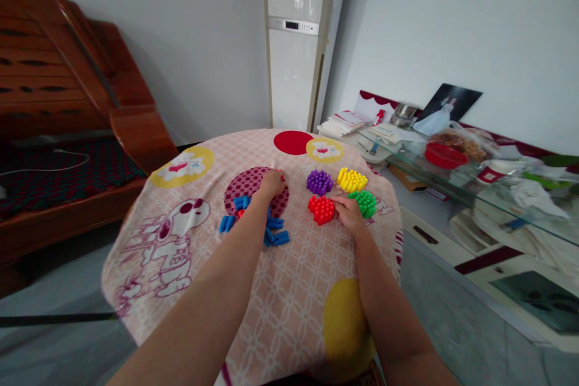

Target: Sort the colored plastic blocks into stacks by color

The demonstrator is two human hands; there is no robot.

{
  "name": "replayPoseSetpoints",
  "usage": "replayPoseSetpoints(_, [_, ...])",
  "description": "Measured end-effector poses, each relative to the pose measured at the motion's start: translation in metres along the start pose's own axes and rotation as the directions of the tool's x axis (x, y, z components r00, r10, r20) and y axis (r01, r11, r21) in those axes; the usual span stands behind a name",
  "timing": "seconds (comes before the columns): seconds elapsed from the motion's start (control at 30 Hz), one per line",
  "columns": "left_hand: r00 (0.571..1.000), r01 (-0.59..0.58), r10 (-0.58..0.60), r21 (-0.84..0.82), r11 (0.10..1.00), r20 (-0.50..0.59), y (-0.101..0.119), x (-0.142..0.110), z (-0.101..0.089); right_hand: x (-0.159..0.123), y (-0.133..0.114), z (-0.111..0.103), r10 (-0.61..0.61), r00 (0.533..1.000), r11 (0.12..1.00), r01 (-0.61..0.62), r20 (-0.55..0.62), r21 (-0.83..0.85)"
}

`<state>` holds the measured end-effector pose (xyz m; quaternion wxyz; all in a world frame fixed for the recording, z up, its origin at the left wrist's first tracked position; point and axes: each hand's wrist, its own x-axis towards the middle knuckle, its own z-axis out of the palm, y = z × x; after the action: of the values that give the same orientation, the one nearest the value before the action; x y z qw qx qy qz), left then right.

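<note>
My left hand (271, 183) reaches to the table's middle with its fingers curled down around small red pieces (283, 177), mostly hidden by the hand. Under and beside my left forearm lie several loose blue cylinder-shaped pieces (281, 237), with a bit of red among them. My right hand (347, 213) rests on the cloth, index finger stretched out to the edge of a red cluster of knobbed pegs (322, 210). Close to it stand a green cluster (363, 204), a yellow cluster (351, 180) and a purple cluster (319, 181).
A patterned pink cloth (289, 289) covers the round table. To the right, a glass-topped cabinet (502, 208) carries papers, a red bowl (446, 155), bags and a photo (447, 108). A wooden sofa (85, 108) stands left, a tall white appliance (294, 72) behind.
</note>
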<state>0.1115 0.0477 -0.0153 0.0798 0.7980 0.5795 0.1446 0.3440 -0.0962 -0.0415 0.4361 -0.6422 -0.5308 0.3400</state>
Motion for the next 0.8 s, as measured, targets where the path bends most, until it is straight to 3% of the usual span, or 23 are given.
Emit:
replayPoseSetpoints(0.13, [0.998, 0.056, -0.055, 0.042, 0.998, -0.018, -0.001, -0.001, -0.001, 0.000, 0.000, 0.002, 0.012, 1.000, 1.000, -0.012, -0.024, 0.020])
replayPoseSetpoints(0.27, [0.993, 0.107, -0.102, 0.104, 0.989, -0.053, 0.004, -0.022, -0.005, 0.000, 0.003, 0.003, 0.001, 0.999, 0.999, 0.000, -0.035, 0.032])
replayPoseSetpoints(0.4, [0.999, 0.036, -0.036, 0.126, 0.991, -0.004, 0.019, -0.050, -0.009, 0.001, 0.005, 0.002, -0.028, 1.000, 0.999, 0.029, -0.010, 0.036])
replayPoseSetpoints(0.6, [0.991, -0.132, 0.129, -0.167, 0.977, -0.026, 0.043, -0.088, -0.003, 0.003, 0.006, 0.001, 0.001, 1.000, 1.000, 0.000, -0.025, 0.015])
replayPoseSetpoints(0.8, [0.975, -0.211, 0.143, -0.509, 0.835, -0.170, 0.053, -0.106, 0.016, 0.004, 0.008, 0.002, -0.026, 0.999, 1.000, 0.026, -0.020, 0.014])
